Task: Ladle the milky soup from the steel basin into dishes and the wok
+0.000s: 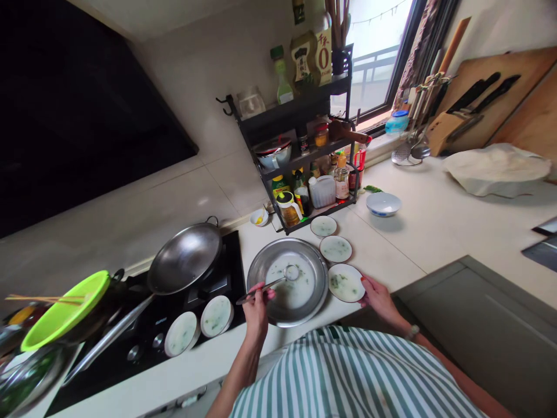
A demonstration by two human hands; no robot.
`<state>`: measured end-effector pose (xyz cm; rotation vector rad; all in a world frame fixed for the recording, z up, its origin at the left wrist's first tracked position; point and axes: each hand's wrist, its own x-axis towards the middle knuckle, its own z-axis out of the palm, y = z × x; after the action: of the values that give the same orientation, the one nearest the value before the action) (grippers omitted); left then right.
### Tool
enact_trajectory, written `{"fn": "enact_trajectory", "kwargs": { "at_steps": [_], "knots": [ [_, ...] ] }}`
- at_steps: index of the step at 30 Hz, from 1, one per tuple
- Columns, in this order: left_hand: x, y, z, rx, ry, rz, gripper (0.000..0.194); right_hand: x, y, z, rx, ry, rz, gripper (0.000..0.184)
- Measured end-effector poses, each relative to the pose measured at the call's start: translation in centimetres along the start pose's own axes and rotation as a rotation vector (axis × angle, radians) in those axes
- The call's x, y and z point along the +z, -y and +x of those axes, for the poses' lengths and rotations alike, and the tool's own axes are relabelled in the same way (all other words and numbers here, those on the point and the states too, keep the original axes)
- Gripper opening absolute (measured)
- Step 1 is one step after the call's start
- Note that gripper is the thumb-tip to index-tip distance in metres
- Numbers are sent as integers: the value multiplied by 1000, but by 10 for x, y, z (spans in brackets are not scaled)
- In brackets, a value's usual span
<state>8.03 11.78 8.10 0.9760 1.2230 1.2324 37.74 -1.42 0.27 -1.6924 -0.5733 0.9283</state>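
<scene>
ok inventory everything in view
basin: 1, silver, centre
ladle: 1, silver, over basin
soup bowls: 5, white, three right of basin, two left
stove: 1, black, left
wok: 1, silver, on stove
basket: 1, lime, far left
rack: 1, black, back, holding bottles
dish: 1, white, right of rack
knife block: 1, brown, far right
chopping boards: 2, brown, far right
sheet: 1, cream, right counter
window: 1, black-framed, top right
panel: 1, black, upper left
striped garment: 1, green-white, bottom
left hand: 1, bare, on ladle
right hand: 1, bare, on soup bowl
</scene>
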Motion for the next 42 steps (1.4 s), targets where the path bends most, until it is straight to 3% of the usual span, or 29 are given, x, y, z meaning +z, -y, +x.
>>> {"fn": "enact_trajectory", "kwargs": {
  "at_steps": [16, 42],
  "knots": [
    [-1, 0, -2, -27, 4, 4, 37, 1, 2, 0, 2, 8, 25, 52],
    [17, -24, -13, -76, 44, -55, 34, 0, 6, -3, 10, 7, 43, 47]
  ]
}}
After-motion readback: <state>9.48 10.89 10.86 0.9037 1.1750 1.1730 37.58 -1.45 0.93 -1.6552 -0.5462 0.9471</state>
